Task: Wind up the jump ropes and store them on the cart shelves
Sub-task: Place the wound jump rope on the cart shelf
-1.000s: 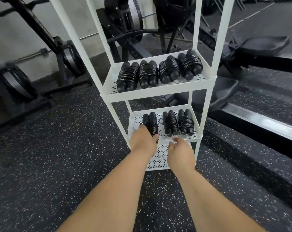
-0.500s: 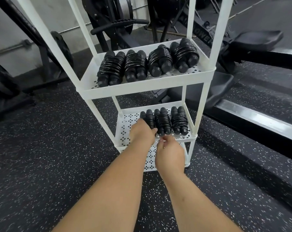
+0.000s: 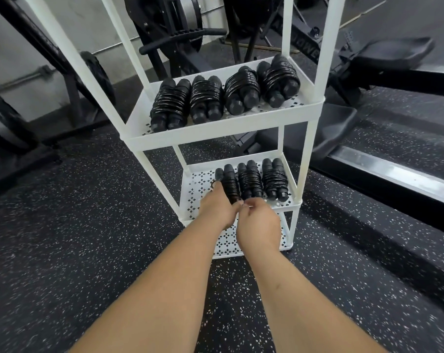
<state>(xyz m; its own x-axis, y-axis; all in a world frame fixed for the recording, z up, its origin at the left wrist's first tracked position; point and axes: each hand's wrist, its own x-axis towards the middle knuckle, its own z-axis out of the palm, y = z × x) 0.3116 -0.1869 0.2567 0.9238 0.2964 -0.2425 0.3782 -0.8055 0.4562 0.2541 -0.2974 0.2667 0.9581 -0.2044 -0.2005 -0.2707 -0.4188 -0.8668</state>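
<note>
A white cart has its middle shelf (image 3: pixel 195 184) holding three wound black jump ropes side by side. My left hand (image 3: pixel 217 208) grips the leftmost wound jump rope (image 3: pixel 230 182) over its near half. My right hand (image 3: pixel 259 225) is beside it with fingers curled, and its fingertips pinch at the near end of that same bundle, touching my left thumb. The two other bundles (image 3: pixel 250 180) (image 3: pixel 274 179) lie free to the right. The upper shelf (image 3: pixel 216 135) carries several more wound ropes (image 3: pixel 168 105).
The cart's bottom shelf (image 3: pixel 228 247) shows beneath my hands. A black bench (image 3: pixel 384 52) and a rail (image 3: pixel 394 171) stand to the right of the cart. Weight racks and plates (image 3: pixel 98 77) fill the back left. Speckled rubber floor (image 3: pixel 88 238) surrounds the cart.
The view has shifted closer to the cart. My right hand has left the shelf's front rim and closed in on the near end of the bundle under my left hand.
</note>
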